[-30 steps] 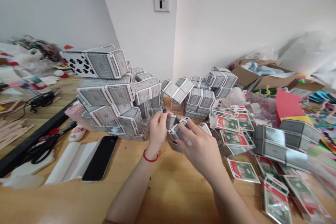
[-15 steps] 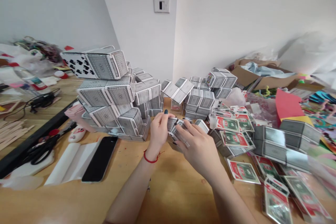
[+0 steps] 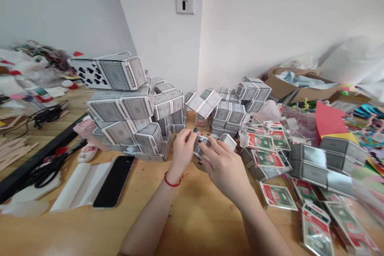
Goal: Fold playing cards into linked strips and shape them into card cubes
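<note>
Between my two hands is a small block folded from grey-backed playing cards [image 3: 199, 149], held a little above the table. My left hand [image 3: 183, 150], with a red string on its wrist, grips the block's left side, thumb on top. Across the block's top and right side lie the fingers of my right hand [image 3: 226, 166], hiding much of it. Another grey card piece [image 3: 228, 142] shows just beyond those fingers; whether it joins the held block I cannot tell. Behind the hands stand a tall stack of card blocks [image 3: 136, 110] on the left and a lower stack [image 3: 229, 113] on the right.
A black phone [image 3: 114, 182], white paper [image 3: 76, 188] and scissors [image 3: 52, 168] lie to the left. On the right are red and green card packs [image 3: 278, 196] and more card blocks [image 3: 309, 164]. A cardboard box [image 3: 315, 93] stands by the wall.
My left hand and the held block have shifted slightly to the right, and the block is tilted a bit differently. The stacks stand as before.
</note>
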The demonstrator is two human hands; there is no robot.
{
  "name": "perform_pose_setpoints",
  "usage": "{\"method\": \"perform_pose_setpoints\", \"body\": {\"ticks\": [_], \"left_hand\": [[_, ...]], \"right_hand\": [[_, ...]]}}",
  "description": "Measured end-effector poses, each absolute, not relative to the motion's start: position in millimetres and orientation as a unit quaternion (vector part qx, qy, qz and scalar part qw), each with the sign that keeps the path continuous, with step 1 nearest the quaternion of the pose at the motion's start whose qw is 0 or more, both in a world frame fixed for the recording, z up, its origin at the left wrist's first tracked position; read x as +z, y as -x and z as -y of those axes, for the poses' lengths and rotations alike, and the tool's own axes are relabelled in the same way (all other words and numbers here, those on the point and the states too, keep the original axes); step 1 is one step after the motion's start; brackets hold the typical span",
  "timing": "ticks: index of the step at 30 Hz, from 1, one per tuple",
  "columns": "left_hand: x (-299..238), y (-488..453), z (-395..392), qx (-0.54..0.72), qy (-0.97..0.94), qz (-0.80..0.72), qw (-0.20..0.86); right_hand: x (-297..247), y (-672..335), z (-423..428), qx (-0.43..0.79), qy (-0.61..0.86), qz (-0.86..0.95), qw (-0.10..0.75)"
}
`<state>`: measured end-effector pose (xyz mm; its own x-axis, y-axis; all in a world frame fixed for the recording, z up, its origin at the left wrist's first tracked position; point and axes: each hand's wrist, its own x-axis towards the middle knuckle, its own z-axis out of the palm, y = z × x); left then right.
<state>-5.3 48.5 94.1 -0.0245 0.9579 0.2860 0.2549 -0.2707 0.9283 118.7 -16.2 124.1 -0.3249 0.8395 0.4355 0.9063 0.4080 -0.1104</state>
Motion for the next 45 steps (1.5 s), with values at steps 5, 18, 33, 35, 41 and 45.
{"method": "perform_pose_setpoints", "body": {"ticks": [5,18,33,35,41,45], "left_hand": [[93.3,4.2,-47.4,0.536,-0.605,-0.496,0.318],[92.2,5.2,-49.7,0.543,-0.595,-0.508,0.305],[96.6,6.6,-45.2,0.521,-0.619,-0.481,0.337],[98.7,9.0,-44.8,0.521,-0.611,-0.462,0.377],[107.5,22.2,-43.9,0.501,-0.547,-0.296,0.602],[110.7,20.9,-43.3,0.511,-0.551,-0.293,0.591]], "right_hand": [[125.2,-120.1,17.0,-0.064,0.536,0.81,0.229],[122.5,-120.9,15.8,-0.03,0.538,0.803,0.256],[117.9,-128.0,8.9,0.029,0.504,0.806,0.309],[118.5,-133.1,6.2,0.066,0.511,0.793,0.326],[121.6,-149.4,-3.4,0.199,0.533,0.707,0.421],[116.0,-147.3,-11.2,0.286,0.527,0.635,0.488]]}}
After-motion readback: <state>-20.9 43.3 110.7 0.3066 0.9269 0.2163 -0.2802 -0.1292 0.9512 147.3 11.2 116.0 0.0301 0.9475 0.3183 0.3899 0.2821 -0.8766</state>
